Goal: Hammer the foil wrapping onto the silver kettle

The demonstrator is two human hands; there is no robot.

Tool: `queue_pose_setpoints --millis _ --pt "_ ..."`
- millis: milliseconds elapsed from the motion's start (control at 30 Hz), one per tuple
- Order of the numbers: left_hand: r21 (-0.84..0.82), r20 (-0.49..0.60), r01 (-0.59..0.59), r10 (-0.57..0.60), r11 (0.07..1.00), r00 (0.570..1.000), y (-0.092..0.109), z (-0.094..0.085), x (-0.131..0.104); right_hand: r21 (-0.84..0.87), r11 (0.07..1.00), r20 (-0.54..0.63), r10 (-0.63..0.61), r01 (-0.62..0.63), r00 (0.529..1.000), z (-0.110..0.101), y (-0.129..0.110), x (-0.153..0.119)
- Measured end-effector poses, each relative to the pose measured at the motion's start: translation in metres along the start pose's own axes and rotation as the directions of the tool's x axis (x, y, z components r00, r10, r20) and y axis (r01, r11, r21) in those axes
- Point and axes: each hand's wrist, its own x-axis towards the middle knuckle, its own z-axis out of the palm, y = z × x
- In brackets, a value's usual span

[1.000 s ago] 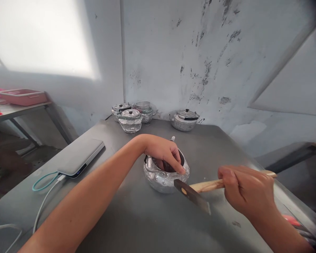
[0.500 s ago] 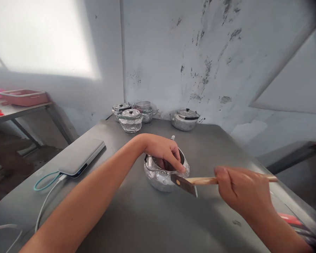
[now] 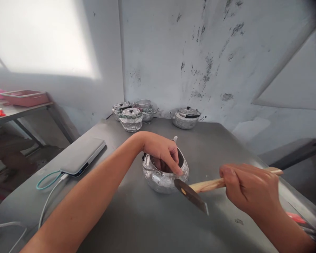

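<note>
A dented silver metal pot [image 3: 162, 182] without a lid stands on the grey table [image 3: 137, 218]. My left hand [image 3: 164, 153] reaches over its rim, thumb on the near right edge and the other fingers down inside, partly hidden; it grips the pot's wall. Closed around a wooden handle, my right hand [image 3: 250, 188] holds a hammer [image 3: 191, 195] to the right of the pot. The dark hammer head is close to the pot's right front side; whether they touch I cannot tell.
Behind stand several silver pots, one cluster [image 3: 131, 119] at the back left and a lidded pot [image 3: 185, 117] at the back right. A grey power bank [image 3: 83, 156] with cables lies left. A red basket [image 3: 26, 97] sits on another table.
My right hand has moved slightly right, and the hammer head has tilted and shifted right and down. The pot has turned a little under my left hand.
</note>
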Motion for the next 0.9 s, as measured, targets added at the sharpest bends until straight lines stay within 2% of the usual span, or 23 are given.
queue_pose_setpoints --millis 100,200,433,600,767,900 --pt "-0.011 0.041 0.012 -0.011 1.000 0.999 0.000 -0.001 -0.002 -0.078 0.995 0.029 -0.054 0.056 0.998 -0.001 0.000 0.001" --pt "-0.024 0.066 -0.002 0.004 1.000 0.998 -0.001 -0.002 -0.002 -0.059 0.996 0.042 -0.065 0.068 0.997 -0.002 -0.002 0.002" --pt "-0.071 0.048 -0.004 0.007 0.998 0.999 -0.003 -0.002 0.003 -0.101 0.994 0.044 -0.048 0.052 0.998 0.000 -0.002 0.001" --pt "-0.089 0.067 -0.014 0.020 0.996 0.998 -0.005 -0.003 0.004 -0.016 1.000 0.039 -0.021 0.021 0.999 -0.001 -0.004 0.001" --pt "-0.072 0.029 -0.006 0.008 0.997 1.000 -0.003 -0.002 0.003 -0.105 0.994 0.024 -0.014 0.017 1.000 -0.003 -0.007 0.002" --pt "-0.117 0.069 -0.024 0.032 0.993 0.997 -0.004 -0.002 0.003 -0.025 1.000 0.016 -0.006 0.007 1.000 -0.004 -0.010 0.004"
